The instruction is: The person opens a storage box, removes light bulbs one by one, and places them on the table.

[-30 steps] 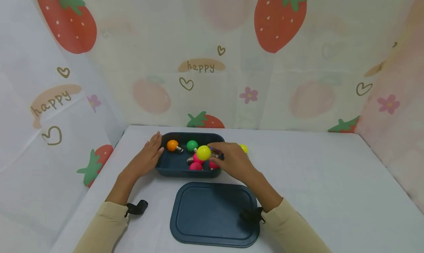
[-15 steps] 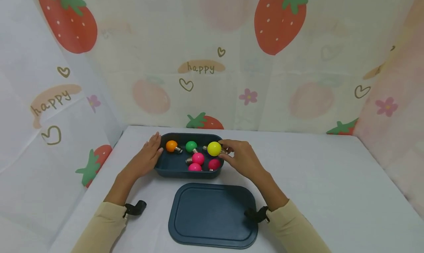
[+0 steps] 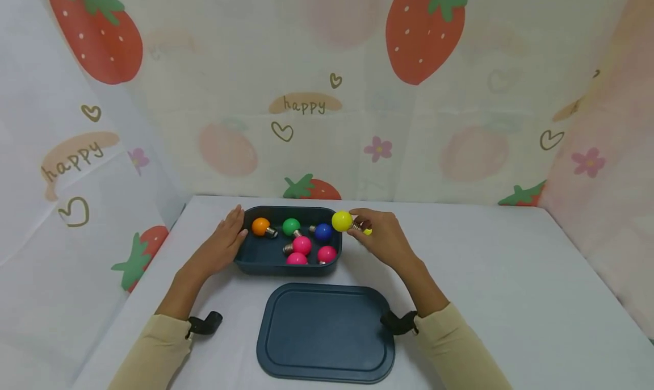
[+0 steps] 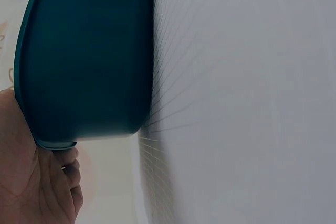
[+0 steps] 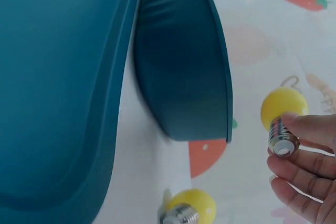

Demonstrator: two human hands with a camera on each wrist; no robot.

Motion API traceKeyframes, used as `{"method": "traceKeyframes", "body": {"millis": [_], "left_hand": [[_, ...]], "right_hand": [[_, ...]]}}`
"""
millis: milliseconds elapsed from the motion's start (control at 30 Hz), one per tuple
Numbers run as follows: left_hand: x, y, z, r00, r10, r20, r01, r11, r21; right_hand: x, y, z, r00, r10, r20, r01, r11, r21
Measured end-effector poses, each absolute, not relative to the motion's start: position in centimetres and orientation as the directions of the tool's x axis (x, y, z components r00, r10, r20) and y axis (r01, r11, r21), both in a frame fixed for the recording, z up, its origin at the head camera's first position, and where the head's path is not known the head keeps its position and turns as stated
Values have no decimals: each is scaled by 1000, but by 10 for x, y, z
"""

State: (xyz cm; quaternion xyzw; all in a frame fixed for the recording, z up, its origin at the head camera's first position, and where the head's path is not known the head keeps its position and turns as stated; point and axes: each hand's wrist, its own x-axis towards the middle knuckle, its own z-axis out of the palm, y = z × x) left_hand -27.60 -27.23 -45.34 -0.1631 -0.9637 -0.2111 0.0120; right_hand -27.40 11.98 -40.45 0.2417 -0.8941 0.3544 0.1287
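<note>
My right hand (image 3: 384, 238) pinches a yellow light bulb (image 3: 342, 221) by its metal screw base, just above and beyond the right end of a dark blue box (image 3: 281, 269). In the right wrist view the thumb and fingers hold that base, with the yellow globe (image 5: 283, 106) pointing away. Flat against the box's left end rests my left hand (image 3: 219, 245), its fingers straight. Inside the box lie an orange bulb (image 3: 260, 226), a green bulb (image 3: 291, 226), a blue bulb (image 3: 323, 232) and several pink bulbs (image 3: 302, 245).
A second yellow bulb (image 5: 197, 204) lies on the white table right of the box, mostly hidden by my right hand in the head view. The dark blue lid (image 3: 326, 333) lies flat in front of the box. A printed cloth (image 3: 378, 112) hangs behind.
My right hand has carried the yellow bulb from over the box rightward past its right rim, uncovering the blue bulb. My left hand has stayed against the box.
</note>
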Motion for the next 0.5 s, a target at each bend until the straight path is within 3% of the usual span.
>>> {"method": "traceKeyframes", "body": {"millis": [500], "left_hand": [[-272,-270,-451,-946,308,101,321,850,418]], "right_hand": [[-291,144,-415,-893,-274,358,-444,667,-598]]}}
